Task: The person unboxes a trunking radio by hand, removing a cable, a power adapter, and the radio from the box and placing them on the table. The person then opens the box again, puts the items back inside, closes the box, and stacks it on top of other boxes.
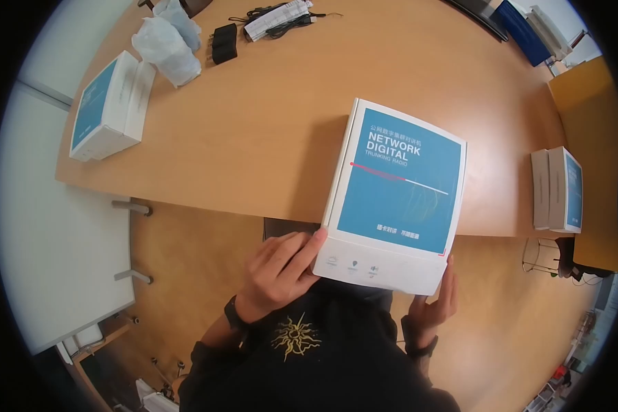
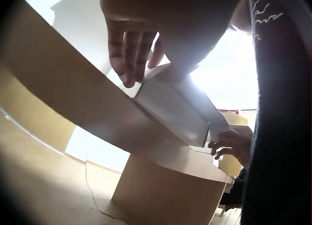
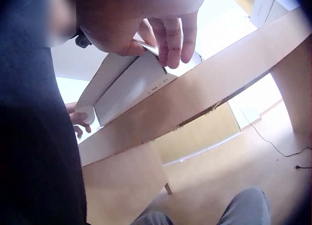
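A white cardboard box (image 1: 402, 182) with a blue "Network Digital Trunking Radio" top sits by the table's near edge. Its white front flap (image 1: 378, 264), printed with small icons, stands out from the box front; a dark gap shows between them in the right wrist view. My left hand (image 1: 279, 271) pinches the flap's left corner, with the other fingers along the box side. At the opposite corner, my right hand (image 1: 436, 305) grips the flap and side; its thumb lies by the flap and its fingers (image 3: 173, 42) reach down the side.
More such boxes stand at the table's left end (image 1: 110, 110) and right end (image 1: 559, 189). Toward the back lie a white plastic bag (image 1: 168, 51), a black object (image 1: 224, 44) and bundled black cables (image 1: 278, 20). The curved wooden table (image 1: 240, 151) ends just before my body.
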Available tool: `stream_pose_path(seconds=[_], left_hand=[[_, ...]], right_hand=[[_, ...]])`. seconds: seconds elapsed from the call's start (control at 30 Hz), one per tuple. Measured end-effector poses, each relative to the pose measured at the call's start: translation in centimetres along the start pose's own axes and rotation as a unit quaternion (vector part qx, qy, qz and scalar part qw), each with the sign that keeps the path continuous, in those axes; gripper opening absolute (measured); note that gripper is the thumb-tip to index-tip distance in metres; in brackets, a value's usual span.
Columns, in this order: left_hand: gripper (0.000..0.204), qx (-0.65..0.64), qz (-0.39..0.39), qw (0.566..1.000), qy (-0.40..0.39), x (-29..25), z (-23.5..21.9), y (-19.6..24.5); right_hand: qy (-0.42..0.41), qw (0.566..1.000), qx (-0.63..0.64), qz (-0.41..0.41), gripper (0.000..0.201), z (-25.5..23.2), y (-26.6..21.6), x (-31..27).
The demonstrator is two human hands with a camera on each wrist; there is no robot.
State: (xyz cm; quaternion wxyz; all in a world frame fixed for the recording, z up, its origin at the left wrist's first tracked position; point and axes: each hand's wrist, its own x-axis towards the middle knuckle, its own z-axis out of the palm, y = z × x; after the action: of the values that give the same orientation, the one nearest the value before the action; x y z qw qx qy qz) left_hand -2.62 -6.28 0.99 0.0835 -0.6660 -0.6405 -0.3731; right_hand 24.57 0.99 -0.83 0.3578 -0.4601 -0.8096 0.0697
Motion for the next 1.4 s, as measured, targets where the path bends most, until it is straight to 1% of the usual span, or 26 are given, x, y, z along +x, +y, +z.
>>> stream_pose_path(seconds=[0.07,0.13,0.2,0.23,0.3,0.4,0.47,0.5,0.57,0.6,0.67,0.73,0.8,0.9,0.93,0.97,1.0,1.03,1.07,1.2,1.23,1.3,1.33,1.37,1.4], left_hand=[[0.057,-0.011,-0.006,1.0,0.003,-0.2,0.2,0.5],[0.058,-0.021,-0.012,1.0,0.009,-0.5,0.5,0.5],[0.059,-0.067,0.026,0.997,0.036,-1.0,1.0,0.2],[0.059,-0.067,0.025,0.997,0.037,-1.1,0.9,0.2],[0.058,-0.06,0.043,0.997,0.001,-1.1,0.6,0.2],[0.057,-0.065,0.028,0.997,-0.007,-1.4,0.6,0.6],[0.057,-0.066,0.026,0.997,-0.008,-1.3,0.4,0.7],[0.056,-0.066,0.025,0.997,-0.012,-1.2,0.3,0.8],[0.057,-0.067,0.026,0.997,-0.008,-1.3,0.4,0.7],[0.058,-0.068,0.028,0.997,-0.004,-1.3,0.6,0.5],[0.059,-0.085,0.034,0.996,0.003,-1.6,1.2,-0.1],[0.059,-0.1,0.039,0.994,0.011,-2.0,1.7,-0.6],[0.068,-0.125,0.062,0.99,-0.004,-2.4,1.7,-1.0],[0.067,-0.12,0.064,0.991,-0.01,-2.6,1.9,-1.3],[0.067,-0.12,0.066,0.99,-0.011,-2.6,2.1,-1.4],[0.067,-0.113,0.063,0.992,0.009,-2.3,2.4,-1.4],[0.066,-0.105,0.061,0.992,0.028,-2.1,2.6,-1.5],[0.066,-0.106,0.064,0.992,0.027,-1.9,2.8,-1.6],[0.065,-0.098,0.055,0.993,0.03,-1.8,2.9,-1.7],[0.059,-0.062,0.039,0.996,0.04,-1.6,3.7,-2.2],[0.059,-0.066,0.045,0.996,0.037,-1.4,3.6,-2.2],[0.06,-0.062,0.017,0.998,0.02,-1.1,3.0,-1.9],[0.06,-0.073,0.031,0.997,0.015,-1.0,3.0,-1.8],[0.061,-0.071,0.011,0.997,0.011,-1.2,2.9,-1.8],[0.062,-0.068,-0.01,0.998,0.004,-1.3,2.8,-1.8]], right_hand=[[0.027,1.0,0.0,-0.002,0.051,0.4,-0.4,0.3],[0.027,1.0,0.011,0.01,0.05,0.5,-0.6,0.3],[0.028,0.999,0.022,0.02,0.05,0.7,-0.6,0.4],[0.033,0.999,0.018,0.018,0.05,0.8,-0.6,0.4],[0.038,0.999,0.013,0.015,0.051,0.7,-0.6,0.4],[0.021,0.999,0.02,0.026,0.055,0.1,-0.9,0.8],[-0.022,0.998,0.042,0.051,0.061,-0.6,-1.1,1.0],[-0.023,0.998,0.042,0.05,0.061,-0.8,-1.1,1.0],[-0.056,0.994,0.066,0.071,0.066,-1.0,-1.0,1.1],[-0.056,0.994,0.066,0.07,0.066,-0.9,-1.0,1.0],[-0.066,0.984,0.11,0.123,0.072,-0.6,-0.9,0.9],[-0.059,0.983,0.13,0.116,0.074,0.2,-0.4,0.5],[-0.053,0.981,0.152,0.109,0.076,0.7,0.1,0.2],[-0.05,0.981,0.147,0.115,0.075,0.8,0.3,0.1],[-0.041,0.985,0.137,0.097,0.074,0.8,0.3,0.3],[-0.032,0.988,0.128,0.08,0.073,0.9,0.3,0.5],[-0.029,0.988,0.128,0.081,0.073,1.1,0.3,0.7],[-0.022,0.991,0.116,0.065,0.071,1.3,0.4,0.8],[-0.015,0.993,0.104,0.049,0.069,1.5,0.4,0.9],[0.011,0.994,0.1,0.053,0.069,2.5,1.2,0.7],[0.008,0.994,0.099,0.049,0.068,2.6,1.2,0.9],[0.017,0.994,0.089,0.056,0.068,2.7,1.2,1.0],[0.016,0.993,0.102,0.049,0.068,2.8,1.3,1.0],[0.016,0.992,0.115,0.043,0.068,2.9,1.3,0.9],[0.027,0.992,0.106,0.057,0.068,2.9,1.1,1.0]])
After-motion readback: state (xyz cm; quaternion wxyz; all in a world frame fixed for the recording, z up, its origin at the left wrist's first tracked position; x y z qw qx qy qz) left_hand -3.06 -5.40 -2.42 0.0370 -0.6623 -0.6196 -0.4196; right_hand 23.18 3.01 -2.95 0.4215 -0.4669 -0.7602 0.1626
